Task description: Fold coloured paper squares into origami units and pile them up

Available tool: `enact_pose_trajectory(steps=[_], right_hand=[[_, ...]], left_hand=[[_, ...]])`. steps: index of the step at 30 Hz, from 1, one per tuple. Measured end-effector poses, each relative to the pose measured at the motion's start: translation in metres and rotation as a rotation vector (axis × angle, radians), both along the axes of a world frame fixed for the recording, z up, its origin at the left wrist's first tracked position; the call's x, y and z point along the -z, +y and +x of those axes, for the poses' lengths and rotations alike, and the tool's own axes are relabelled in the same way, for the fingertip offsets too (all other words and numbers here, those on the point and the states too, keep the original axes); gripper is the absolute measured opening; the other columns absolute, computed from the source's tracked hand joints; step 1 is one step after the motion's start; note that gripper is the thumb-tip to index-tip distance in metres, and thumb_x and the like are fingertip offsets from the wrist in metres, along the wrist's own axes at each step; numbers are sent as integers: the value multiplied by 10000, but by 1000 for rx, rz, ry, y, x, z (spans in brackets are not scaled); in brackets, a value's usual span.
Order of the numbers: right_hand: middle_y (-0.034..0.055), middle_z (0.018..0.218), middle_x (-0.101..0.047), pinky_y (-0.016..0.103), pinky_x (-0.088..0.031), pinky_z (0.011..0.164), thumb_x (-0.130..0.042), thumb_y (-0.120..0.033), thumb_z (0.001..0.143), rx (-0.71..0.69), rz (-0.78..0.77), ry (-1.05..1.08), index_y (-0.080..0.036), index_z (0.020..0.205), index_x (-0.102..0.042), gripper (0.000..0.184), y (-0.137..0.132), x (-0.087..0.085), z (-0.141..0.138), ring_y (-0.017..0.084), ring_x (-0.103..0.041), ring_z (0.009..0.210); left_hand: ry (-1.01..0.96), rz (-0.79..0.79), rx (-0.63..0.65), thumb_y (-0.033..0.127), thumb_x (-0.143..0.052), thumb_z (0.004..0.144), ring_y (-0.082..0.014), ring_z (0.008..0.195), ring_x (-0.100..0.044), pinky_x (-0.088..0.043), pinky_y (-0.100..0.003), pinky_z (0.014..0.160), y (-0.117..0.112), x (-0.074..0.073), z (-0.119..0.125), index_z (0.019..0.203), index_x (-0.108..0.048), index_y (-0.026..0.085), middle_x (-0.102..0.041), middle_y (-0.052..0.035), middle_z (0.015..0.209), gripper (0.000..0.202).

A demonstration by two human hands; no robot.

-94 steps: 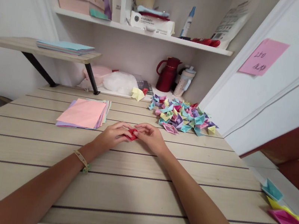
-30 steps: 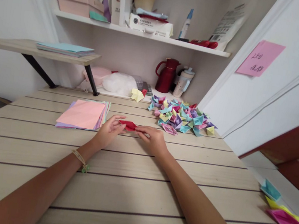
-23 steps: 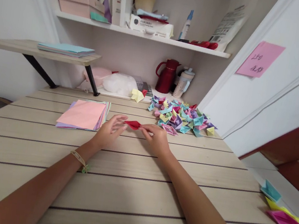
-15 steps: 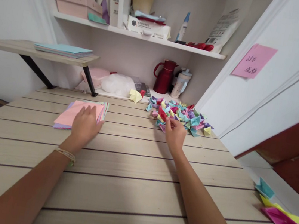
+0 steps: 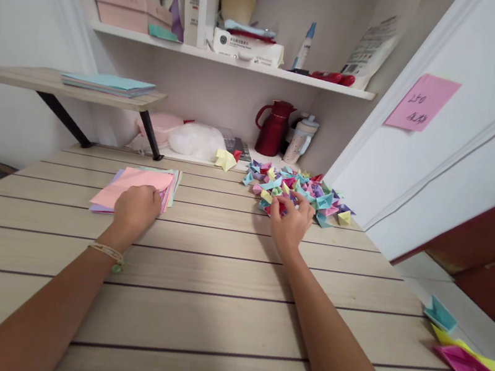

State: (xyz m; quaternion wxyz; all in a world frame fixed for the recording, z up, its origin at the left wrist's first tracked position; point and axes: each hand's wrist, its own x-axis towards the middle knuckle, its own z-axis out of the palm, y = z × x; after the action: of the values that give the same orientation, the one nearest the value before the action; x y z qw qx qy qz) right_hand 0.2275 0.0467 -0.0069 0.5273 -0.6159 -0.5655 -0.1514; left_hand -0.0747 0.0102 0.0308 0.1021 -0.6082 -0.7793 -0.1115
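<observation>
A stack of coloured square paper (image 5: 108, 191), pink sheet on top, lies on the left of the table. My left hand (image 5: 136, 209) is closed at its lower right edge, fingers curled on the paper; how many sheets they grip is hidden. To the right, a heap of small folded paper boats (image 5: 306, 187) in many colours covers the back of the table. My right hand (image 5: 291, 221) is at its front edge with thumb and fingers apart. A red paper boat (image 5: 282, 208) shows between them, resting among the others.
A yellow folded paper piece (image 5: 225, 159) lies at the back. Larger paper boats (image 5: 468, 363) stand at the right edge, and several pieces lie on the floor. A red jug (image 5: 273, 130) and a pale bottle (image 5: 299, 140) stand behind the heap. A raised shelf (image 5: 11, 75) holds blue paper (image 5: 108, 83).
My right hand has let go of the red paper boat at the heap and its fingers have spread. My left hand's fingers, flat on the stack before, have curled in at its edge.
</observation>
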Motion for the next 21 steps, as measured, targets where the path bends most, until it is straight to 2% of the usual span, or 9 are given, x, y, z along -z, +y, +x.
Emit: enact_pose_trajectory(steps=[3, 6, 9, 12, 15, 17, 19, 21], right_hand=[[70, 1072, -533, 421, -315, 859, -504, -305, 790, -106, 66, -36, -226, 815, -669, 184, -5, -3, -8, 252, -435, 998], [75, 987, -561, 424, -317, 863, -512, -271, 787, -238, 84, -73, -234, 859, -668, 176, -10, -4, -15, 243, -465, 949], [69, 934, -588, 418, -333, 856, -524, -243, 784, -347, 77, -103, -242, 883, -666, 174, -13, -4, -19, 239, -481, 927], [61, 898, -616, 408, -359, 830, -536, -233, 781, -412, 74, -129, -236, 863, -668, 155, -14, -2, -21, 236, -500, 903], [57, 867, -638, 405, -378, 809, -543, -230, 781, -453, 67, -134, -229, 844, -671, 142, -13, 0, -23, 235, -518, 879], [57, 852, -644, 403, -389, 809, -539, -227, 785, -491, 68, -121, -224, 847, -669, 145, -13, 0, -24, 231, -528, 872], [56, 844, -645, 387, -410, 803, -523, -222, 794, -560, 55, -96, -218, 874, -662, 160, -15, 0, -26, 218, -543, 857], [52, 847, -644, 346, -446, 753, -508, -219, 801, -660, 3, -64, -212, 963, -635, 206, -16, 0, -28, 189, -561, 798]], left_hand=[[0, 57, -1, 292, -266, 856, -305, 746, -605, -384, -340, 572, 0, 1, 1, 855, -644, 141, -659, -172, 790, 406], [-8, 114, 30, 400, -291, 857, -326, 777, -600, -391, -352, 577, 0, 2, 1, 965, -605, 132, -654, -174, 831, 427], [-21, 40, 12, 503, -399, 785, -358, 778, -594, -395, -366, 566, 1, 5, -2, 927, -605, 97, -645, -210, 824, 477], [-32, -27, -2, 421, -393, 789, -342, 756, -599, -395, -358, 571, 3, 6, -7, 812, -628, 113, -649, -206, 777, 388], [-21, 5, 0, 318, -354, 803, -321, 746, -603, -395, -352, 583, 3, 5, -9, 765, -636, 129, -651, -191, 760, 342], [-23, 68, -4, 291, -328, 816, -323, 729, -600, -393, -362, 580, 1, 3, -7, 776, -635, 118, -644, -187, 742, 355], [-86, 207, 41, 283, -317, 833, -310, 718, -596, -396, -367, 588, -1, 0, -2, 819, -623, 113, -636, -164, 733, 350], [-297, 413, 179, 309, -353, 839, -261, 708, -592, -407, -342, 607, -2, -3, 7, 861, -600, 144, -626, -105, 729, 298]])
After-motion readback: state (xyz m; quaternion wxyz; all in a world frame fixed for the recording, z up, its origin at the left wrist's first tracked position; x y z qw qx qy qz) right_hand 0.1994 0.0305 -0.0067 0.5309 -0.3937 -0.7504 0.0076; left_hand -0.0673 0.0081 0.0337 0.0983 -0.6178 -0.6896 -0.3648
